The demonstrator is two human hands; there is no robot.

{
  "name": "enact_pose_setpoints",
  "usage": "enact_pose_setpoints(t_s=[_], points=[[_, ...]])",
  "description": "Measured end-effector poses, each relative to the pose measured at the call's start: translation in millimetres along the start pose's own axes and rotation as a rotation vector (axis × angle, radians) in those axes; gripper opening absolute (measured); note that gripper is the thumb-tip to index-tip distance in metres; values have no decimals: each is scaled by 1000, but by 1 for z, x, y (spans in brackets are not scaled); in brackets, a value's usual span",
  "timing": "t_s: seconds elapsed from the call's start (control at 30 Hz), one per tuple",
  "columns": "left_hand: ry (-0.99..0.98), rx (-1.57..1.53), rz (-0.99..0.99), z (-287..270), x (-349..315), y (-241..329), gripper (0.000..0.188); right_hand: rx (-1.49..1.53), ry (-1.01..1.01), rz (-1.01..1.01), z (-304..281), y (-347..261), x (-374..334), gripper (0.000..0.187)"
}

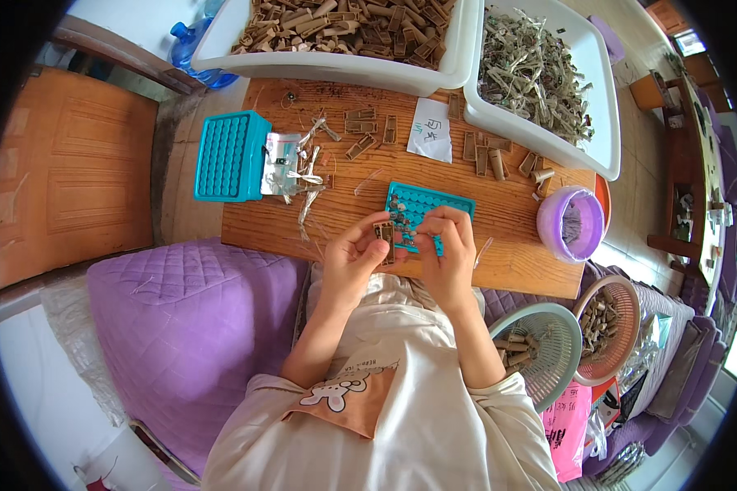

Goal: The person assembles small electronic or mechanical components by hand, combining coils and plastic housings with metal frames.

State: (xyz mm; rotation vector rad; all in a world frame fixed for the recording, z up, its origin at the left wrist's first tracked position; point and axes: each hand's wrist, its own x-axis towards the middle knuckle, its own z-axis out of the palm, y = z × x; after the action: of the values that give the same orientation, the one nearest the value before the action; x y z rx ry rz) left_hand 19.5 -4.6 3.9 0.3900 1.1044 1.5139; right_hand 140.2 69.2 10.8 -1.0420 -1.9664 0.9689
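Note:
My left hand (350,260) is closed around a small brown open-sided plastic case (384,232), held upright between thumb and fingers near the table's front edge. Close beside it, my right hand (445,260) pinches its thumb and fingertips together; whatever they hold is too small to make out. Both hands are over the near edge of a teal tray (454,202) with rows of round pockets. Small dark metallic parts (400,219) lie on that tray between the hands.
On the wooden table (356,176) are a stack of teal trays (231,155), silvery wire bundles (307,176), loose brown cases (360,121), a paper note (430,131) and a purple tub (551,225). White bins (418,80) stand behind; baskets (571,327) sit at right.

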Motion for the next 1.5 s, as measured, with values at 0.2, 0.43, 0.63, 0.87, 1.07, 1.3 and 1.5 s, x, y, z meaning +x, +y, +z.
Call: enact_pose_setpoints(t_s=[0.2, 0.43, 0.63, 0.87, 1.07, 1.3, 1.5], points=[[-43, 90, -6, 3, 1, -5, 31, 97, -31, -93, 8, -5, -5, 15], [41, 33, -60, -4, -3, -2, 25, -125, -5, 35, 3, 22, 3, 16], [71, 70, -9, -10, -3, -2, 24, -385, -57, -41, 21, 37, 0, 13], [29, 93, -33, -8, -5, -3, 27, -91, 52, -22, 12, 17, 0, 13], [-68, -8, -89, -1, -7, -2, 30, 33, -28, -227, 5, -3, -6, 17], [-76, 15, -157, -9, -4, -14, 26, 18, -216, -252, -7, 5, -6, 16], [36, 66, -114, -16, -5, -9, 19, -185, -81, 2, -4, 29, -18, 18]])
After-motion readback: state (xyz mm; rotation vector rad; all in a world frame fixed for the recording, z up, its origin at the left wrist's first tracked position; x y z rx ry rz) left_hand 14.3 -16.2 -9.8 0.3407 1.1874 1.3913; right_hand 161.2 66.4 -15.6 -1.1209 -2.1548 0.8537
